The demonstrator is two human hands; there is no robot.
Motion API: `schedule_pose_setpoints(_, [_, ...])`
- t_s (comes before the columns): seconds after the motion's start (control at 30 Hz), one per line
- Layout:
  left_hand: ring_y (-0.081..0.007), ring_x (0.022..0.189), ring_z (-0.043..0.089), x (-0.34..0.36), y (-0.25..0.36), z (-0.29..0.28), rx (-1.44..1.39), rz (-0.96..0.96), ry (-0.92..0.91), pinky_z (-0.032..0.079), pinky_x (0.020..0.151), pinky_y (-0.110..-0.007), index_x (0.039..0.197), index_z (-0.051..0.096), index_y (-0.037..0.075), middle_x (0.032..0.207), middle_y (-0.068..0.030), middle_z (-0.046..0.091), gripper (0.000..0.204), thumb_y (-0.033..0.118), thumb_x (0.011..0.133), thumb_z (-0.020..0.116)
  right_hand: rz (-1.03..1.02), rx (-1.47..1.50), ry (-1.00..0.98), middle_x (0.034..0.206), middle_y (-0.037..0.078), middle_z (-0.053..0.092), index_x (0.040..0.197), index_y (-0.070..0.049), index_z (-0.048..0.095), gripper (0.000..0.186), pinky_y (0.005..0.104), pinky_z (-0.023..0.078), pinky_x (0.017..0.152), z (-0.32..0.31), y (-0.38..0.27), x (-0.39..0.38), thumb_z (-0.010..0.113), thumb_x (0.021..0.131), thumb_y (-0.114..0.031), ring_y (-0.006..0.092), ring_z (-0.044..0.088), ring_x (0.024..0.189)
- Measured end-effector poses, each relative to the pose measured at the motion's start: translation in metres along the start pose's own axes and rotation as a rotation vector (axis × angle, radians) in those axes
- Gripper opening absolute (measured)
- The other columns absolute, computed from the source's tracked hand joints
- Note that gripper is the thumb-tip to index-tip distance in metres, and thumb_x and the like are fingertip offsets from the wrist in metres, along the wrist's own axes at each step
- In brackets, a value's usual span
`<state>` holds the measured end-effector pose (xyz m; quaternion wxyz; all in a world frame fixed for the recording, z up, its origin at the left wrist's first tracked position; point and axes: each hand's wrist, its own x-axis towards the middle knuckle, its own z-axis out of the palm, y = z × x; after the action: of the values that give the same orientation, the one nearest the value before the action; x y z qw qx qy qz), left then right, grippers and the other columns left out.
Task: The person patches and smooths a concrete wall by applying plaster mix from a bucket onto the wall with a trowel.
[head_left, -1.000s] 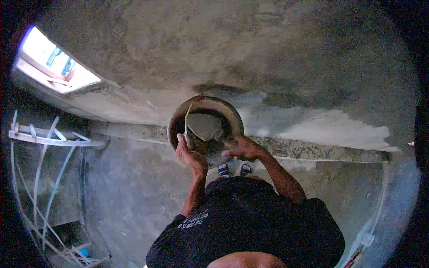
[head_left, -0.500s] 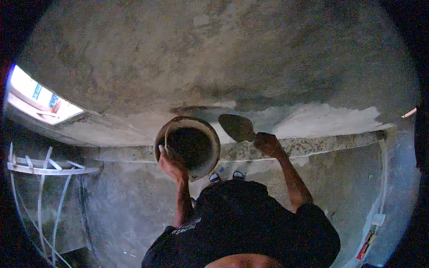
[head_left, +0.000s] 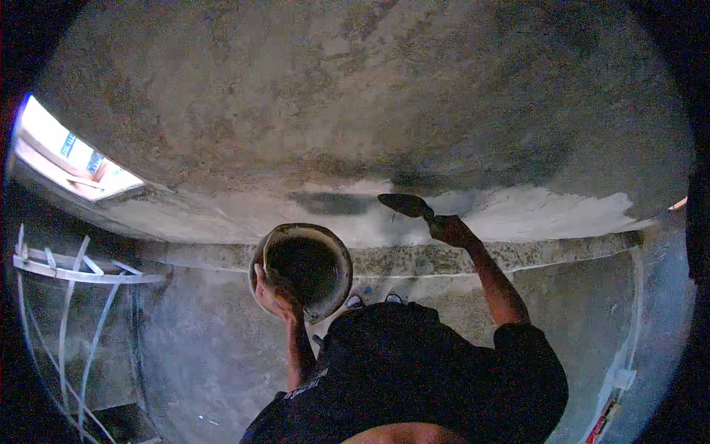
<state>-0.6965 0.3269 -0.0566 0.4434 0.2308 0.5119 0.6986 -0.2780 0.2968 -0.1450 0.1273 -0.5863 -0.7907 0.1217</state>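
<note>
My left hand [head_left: 276, 293] grips the near left side of a round bucket [head_left: 343, 260], its fingers at the rim. The bucket's inside is dark, so its contents are hard to make out. Closed around a handle, my right hand [head_left: 453, 231] holds a pointed trowel [head_left: 405, 204] to the right of the bucket. The blade is tilted and points left, close to the wall [head_left: 355, 111]; whether it touches cannot be told. A paler, smoother band [head_left: 547, 213] runs along the lower wall near the blade.
A speckled ledge [head_left: 414, 260] crosses at the foot of the wall. Left stands a pale metal frame [head_left: 81, 274], under a bright opening [head_left: 74, 155]. My shoes [head_left: 393, 299] are on the grey floor [head_left: 200, 333]. A small red object [head_left: 600, 425] lies at the lower right.
The bucket has come down and slightly left with my left hand. My right hand has shifted slightly right, and the trowel blade has turned from broad face toward its edge.
</note>
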Motion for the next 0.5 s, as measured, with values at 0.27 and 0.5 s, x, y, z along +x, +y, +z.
schedule_pose_setpoints(0.27, [-0.0156, 0.077, 0.052, 0.008, -0.013, -0.029, 0.086, 0.024, 0.074, 0.041, 0.073, -0.028, 0.097, 0.057, -0.003, 0.089, -0.0065, 0.058, 0.036, 0.027, 0.086, 0.042, 0.178, 0.604, -0.158, 0.053, 0.005, 0.050, 0.068, -0.002, 0.054, 0.017, 0.0267, 0.038, 0.039, -0.023, 0.024, 0.032, 0.057, 0.077, -0.017, 0.0125, 0.045, 0.041])
schedule_pose_setpoints(0.5, [-0.0160, 0.076, 0.052, -0.014, 0.035, -0.002, 0.240, -0.019, -0.016, 0.041, 0.070, -0.027, 0.098, 0.056, -0.003, 0.088, -0.0067, 0.058, 0.039, 0.031, 0.087, 0.040, 0.528, 0.906, -0.312, 0.052, 0.004, 0.049, 0.067, -0.003, 0.055, 0.021, 0.0265, 0.038, 0.040, -0.027, 0.026, 0.035, 0.054, 0.080, -0.020, 0.0115, 0.045, 0.041])
